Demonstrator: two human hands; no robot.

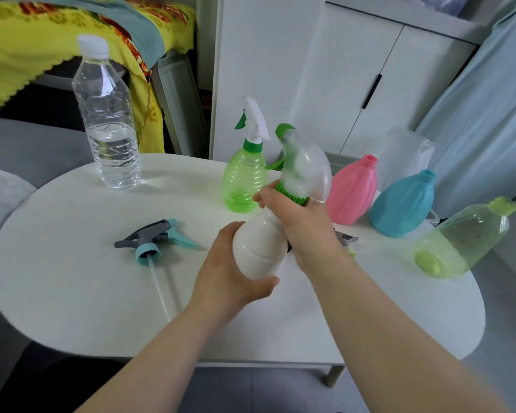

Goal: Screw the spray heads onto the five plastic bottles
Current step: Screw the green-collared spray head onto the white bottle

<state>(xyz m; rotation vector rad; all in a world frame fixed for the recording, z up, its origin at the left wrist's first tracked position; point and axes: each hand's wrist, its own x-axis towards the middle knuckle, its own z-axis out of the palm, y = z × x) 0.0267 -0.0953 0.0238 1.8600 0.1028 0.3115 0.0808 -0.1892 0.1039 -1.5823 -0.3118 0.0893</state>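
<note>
Centrally, a white oval table (72, 278) carries all items. At its far left stands a clear water bottle (106, 114), capped and partly filled. Along the right side stand a blue bottle (402, 207) and a pink bottle (353, 192), both with open necks, touching each other; to the near right of them a yellow-green bottle (465, 242) lies tilted at the table's right edge, also without a head. At far centre stands a green bottle (243, 180) with its spray head fitted.

Above the table centre, a white bottle (259, 248) is held tilted. The left hand (230, 275) has its fingers wrapped around the bottle's base. The right hand (304, 225) has its fingers closed around the green collar of a translucent spray head (306, 165) seated on the bottle's neck.

A grey and teal spray head (152, 239) lies loose on the table, near left of the hands, tube pointing toward the near edge.
</note>
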